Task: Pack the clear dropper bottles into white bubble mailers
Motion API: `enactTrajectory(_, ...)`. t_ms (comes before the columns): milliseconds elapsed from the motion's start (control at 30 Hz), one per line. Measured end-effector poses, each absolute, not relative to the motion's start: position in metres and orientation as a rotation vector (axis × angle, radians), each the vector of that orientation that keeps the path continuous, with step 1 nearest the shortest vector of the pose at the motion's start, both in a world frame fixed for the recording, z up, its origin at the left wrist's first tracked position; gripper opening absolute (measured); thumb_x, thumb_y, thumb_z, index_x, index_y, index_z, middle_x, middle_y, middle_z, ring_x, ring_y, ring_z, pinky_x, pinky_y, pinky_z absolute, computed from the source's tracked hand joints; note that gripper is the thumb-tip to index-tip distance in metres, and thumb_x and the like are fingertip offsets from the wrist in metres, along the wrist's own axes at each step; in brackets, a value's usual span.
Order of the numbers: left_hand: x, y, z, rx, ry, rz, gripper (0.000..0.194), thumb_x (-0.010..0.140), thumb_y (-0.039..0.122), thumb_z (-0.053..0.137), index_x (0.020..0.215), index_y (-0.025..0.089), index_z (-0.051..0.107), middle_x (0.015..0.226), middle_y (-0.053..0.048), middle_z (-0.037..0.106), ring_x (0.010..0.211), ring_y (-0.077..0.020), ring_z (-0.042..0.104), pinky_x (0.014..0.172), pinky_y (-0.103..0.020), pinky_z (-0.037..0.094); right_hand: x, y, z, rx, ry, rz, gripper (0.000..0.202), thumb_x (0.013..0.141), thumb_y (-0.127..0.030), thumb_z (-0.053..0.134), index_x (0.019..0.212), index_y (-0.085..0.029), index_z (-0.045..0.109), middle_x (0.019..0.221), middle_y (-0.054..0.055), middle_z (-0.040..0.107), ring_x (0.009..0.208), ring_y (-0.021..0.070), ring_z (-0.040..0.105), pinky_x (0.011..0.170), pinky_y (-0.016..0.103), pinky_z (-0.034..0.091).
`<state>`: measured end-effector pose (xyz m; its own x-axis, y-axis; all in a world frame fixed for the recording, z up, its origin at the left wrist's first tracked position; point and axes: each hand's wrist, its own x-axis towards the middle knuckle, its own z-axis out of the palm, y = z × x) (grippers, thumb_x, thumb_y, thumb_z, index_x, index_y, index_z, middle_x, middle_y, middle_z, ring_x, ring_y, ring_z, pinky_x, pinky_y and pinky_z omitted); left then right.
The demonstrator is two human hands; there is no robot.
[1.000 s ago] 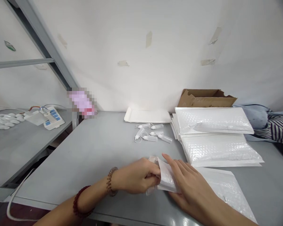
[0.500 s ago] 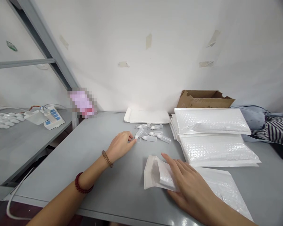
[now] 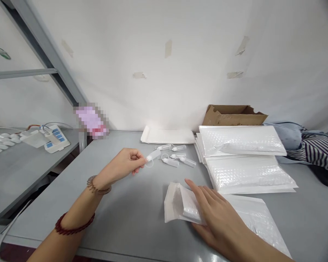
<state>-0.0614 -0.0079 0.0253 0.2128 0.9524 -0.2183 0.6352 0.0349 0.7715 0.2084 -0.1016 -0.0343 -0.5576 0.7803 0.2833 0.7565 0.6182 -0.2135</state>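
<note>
Between thumb and fingertips, my left hand (image 3: 128, 162) pinches the cap end of a small clear plastic bottle (image 3: 154, 154). Several similar bottles (image 3: 171, 162) with white caps and thin loops lie just to its right on the grey table (image 3: 120, 214). My right hand (image 3: 217, 214) is wrapped round a white bubble mailer (image 3: 191, 207), whose open end faces left with its flap spread. Under my right forearm another white mailer (image 3: 258, 216) lies flat.
A stack of bubble mailers (image 3: 248, 171) lies at the right, with a cardboard box (image 3: 235, 114) behind it. One mailer (image 3: 169, 135) rests by the wall. Striped cloth (image 3: 318, 149) is far right; a power strip (image 3: 57, 138) sits on the left surface.
My left hand has closed on a bottle and drawn it left, away from the others. My right hand keeps its hold on the mailer. The view has shifted slightly.
</note>
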Motion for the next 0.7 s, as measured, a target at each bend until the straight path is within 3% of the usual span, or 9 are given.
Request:
enactTrajectory(300,-0.05,-0.022,0.027,1.623,1.009,0.083,0.023,0.073,0.037,0.067,0.068,0.015,0.062,0.055,0.003,0.056,0.047,-0.0076,0.047,0.046,-0.018,0.038,0.208,-0.099,-0.036,-1.194,-2.497,0.056,0.082,0.072,-0.013,0.042,0.144,-0.017,0.003,0.105,0.013,0.061,0.086,0.0276,0.061,0.07,0.042,0.054)
enactTrajectory(500,-0.016,-0.035,0.003,1.619,0.998,0.19,0.021,0.074,0.035,0.065,0.071,0.014,0.063,0.053,0.003,0.055,0.047,-0.009,0.051,0.045,-0.018,0.038,0.207,-0.099,-0.036,-1.196,-2.49,0.052,0.083,0.071,-0.014,0.042,0.143,-0.017,0.003,0.105,0.013,0.062,0.085,0.0282,0.061,0.068,0.042,0.055)
enactTrajectory(700,0.007,-0.053,-0.017,1.914,0.974,0.516,0.016,0.08,0.018,0.056,0.07,0.014,0.068,0.059,0.001,0.061,0.055,-0.0099,0.053,0.054,-0.018,0.04,0.207,-0.099,-0.04,-1.214,-2.503,0.103,0.082,0.072,-0.013,0.043,0.144,-0.018,0.002,0.105,0.012,0.06,0.087,0.0285,0.059,0.071,0.044,0.053)
